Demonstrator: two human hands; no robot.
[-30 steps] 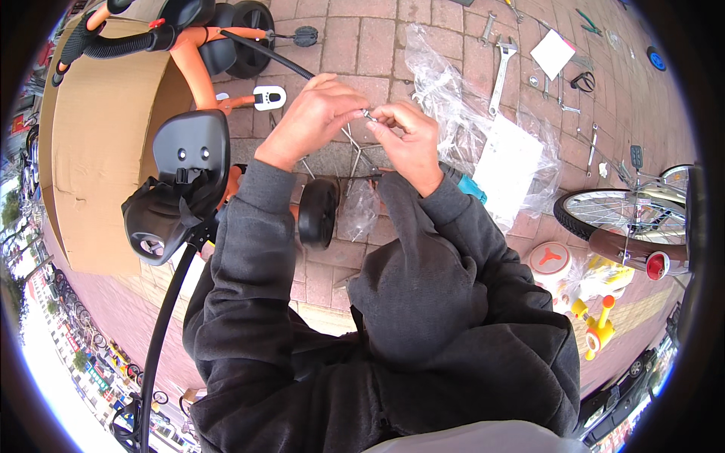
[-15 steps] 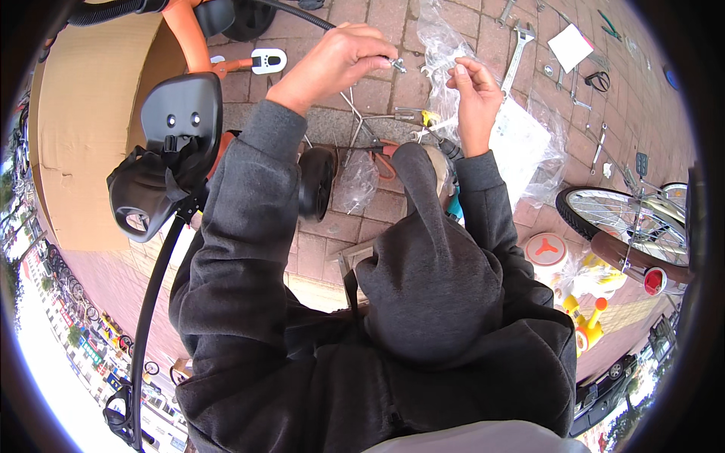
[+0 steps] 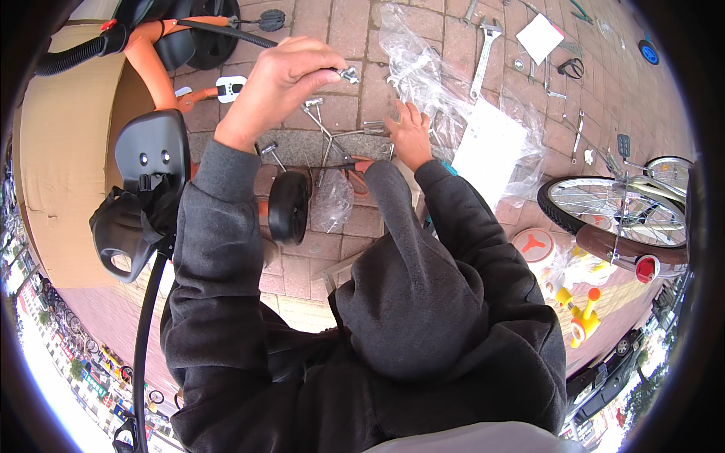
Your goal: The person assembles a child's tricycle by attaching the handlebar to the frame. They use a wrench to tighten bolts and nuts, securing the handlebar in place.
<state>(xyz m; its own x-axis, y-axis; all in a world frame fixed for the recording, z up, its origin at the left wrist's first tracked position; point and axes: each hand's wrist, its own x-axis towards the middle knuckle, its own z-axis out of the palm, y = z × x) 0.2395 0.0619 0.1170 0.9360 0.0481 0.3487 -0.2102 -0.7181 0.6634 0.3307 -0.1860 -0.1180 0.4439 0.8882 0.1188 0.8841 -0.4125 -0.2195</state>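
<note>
Two hands work over the brick floor: the left hand pinches a small, hard, slippery metal bolt, best gripped by its head, while the right hand rests spread on crinkly plastic bags.

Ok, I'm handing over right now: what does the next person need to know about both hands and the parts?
Left hand: raised, closed on a small metal bolt, its end poking out past the fingers.
Right hand: open, fingers spread, down among the clear plastic bags on the brick paving; holds nothing that shows.
Parts: metal stabiliser brackets and a small black wheel lie just below the hands; adjustable wrench beyond the bags; orange bike frame on cardboard, left.
Done: bolt picked out.
Left: brackets and wheel lie loose, not fitted.
</note>
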